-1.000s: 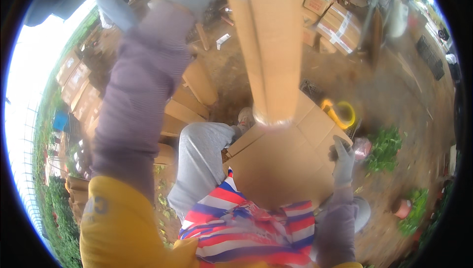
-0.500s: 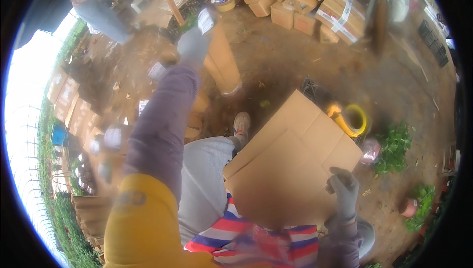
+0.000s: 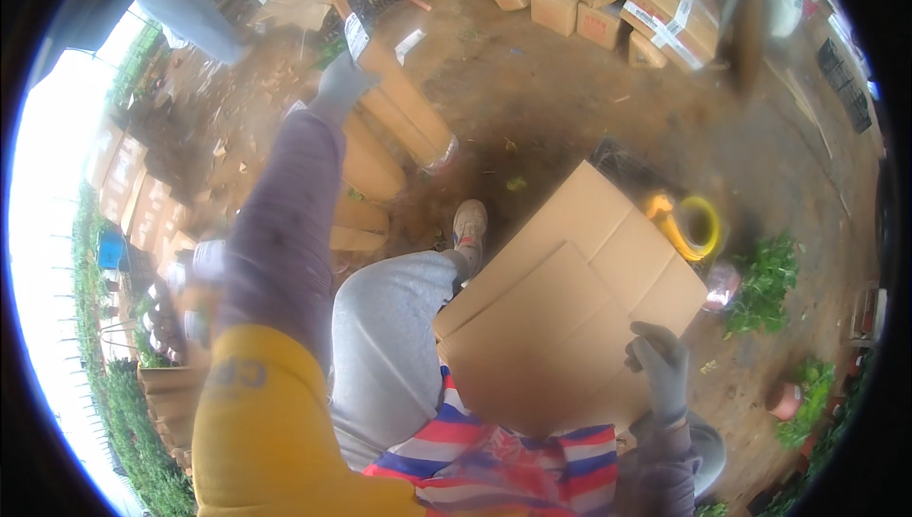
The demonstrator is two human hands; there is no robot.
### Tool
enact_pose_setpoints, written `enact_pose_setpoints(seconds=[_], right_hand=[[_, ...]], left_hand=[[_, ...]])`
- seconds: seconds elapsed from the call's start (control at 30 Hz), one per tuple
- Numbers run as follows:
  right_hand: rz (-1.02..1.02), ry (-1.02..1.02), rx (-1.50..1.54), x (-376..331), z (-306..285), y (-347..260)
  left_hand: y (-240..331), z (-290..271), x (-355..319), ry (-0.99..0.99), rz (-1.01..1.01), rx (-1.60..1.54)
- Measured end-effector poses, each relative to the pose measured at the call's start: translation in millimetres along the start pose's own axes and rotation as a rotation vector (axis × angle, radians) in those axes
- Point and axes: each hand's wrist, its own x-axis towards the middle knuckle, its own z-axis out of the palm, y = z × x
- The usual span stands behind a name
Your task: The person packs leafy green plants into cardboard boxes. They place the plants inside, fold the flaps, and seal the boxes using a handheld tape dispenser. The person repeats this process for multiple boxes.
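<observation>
Hands both gloved: right hand (image 3: 657, 365) grips the flat cardboard sheet (image 3: 570, 298) on the lap, left hand (image 3: 340, 86) grabs a folded carton (image 3: 404, 104) from the stack.

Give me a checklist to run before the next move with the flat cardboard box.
1. Right hand grips the flat box: ok, gloved fingers curl over its lower right edge.
2. Left hand has hold of the cardboard stack: cannot tell, it reaches the stack's top end but the grip is blurred.
3. Flat box rests steady: ok, it lies across the lap by the grey trouser leg.
4. Tape dispenser in reach: ok, it lies on the ground just past the box's far corner.
5. Ground by the shoe free of clutter: not ok, scraps lie scattered about.
</observation>
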Motion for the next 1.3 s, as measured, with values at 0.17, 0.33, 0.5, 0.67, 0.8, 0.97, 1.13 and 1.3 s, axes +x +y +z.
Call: enact_pose_setpoints(seconds=[0.17, 0.33, 0.5, 0.67, 0.8, 0.97, 1.13, 1.3], right_hand=[[0.014, 0.01, -0.004, -2.0, 2.1, 12.9], [-0.054, -0.02, -0.014, -13.8, -6.0, 18.2], [-0.137, 0.147, -0.111, -18.7, -25.1, 42.0], [-0.315, 0.602, -0.156, -7.6, -70.3, 149.6], [0.188, 0.714, -0.071, -25.3, -108.4, 268.3], [0.25, 0.581, -0.676, -53.0, -67.5, 331.7], [0.081, 0.445, -0.472, -41.0, -37.8, 267.5], [0.099, 0.501, -0.498, -14.4, -39.0, 210.7]], left_hand=[[-10.5, -9.4, 6.6, -0.042, 0.105, -0.175], [-20.2, -17.5, -14.4, 0.209, 0.064, -0.322], [-8.5, 43.6, -97.4, 0.689, -0.024, -0.208], [38.6, 155.6, -254.8, 0.162, -0.211, -0.558], [48.8, 200.6, -361.4, -0.212, -0.055, -0.272], [41.1, 198.2, -391.8, -0.318, -0.05, -0.009], [47.2, 189.8, -392.5, -0.402, -0.101, -0.099], [47.8, 192.3, -391.7, -0.448, -0.138, -0.177]])
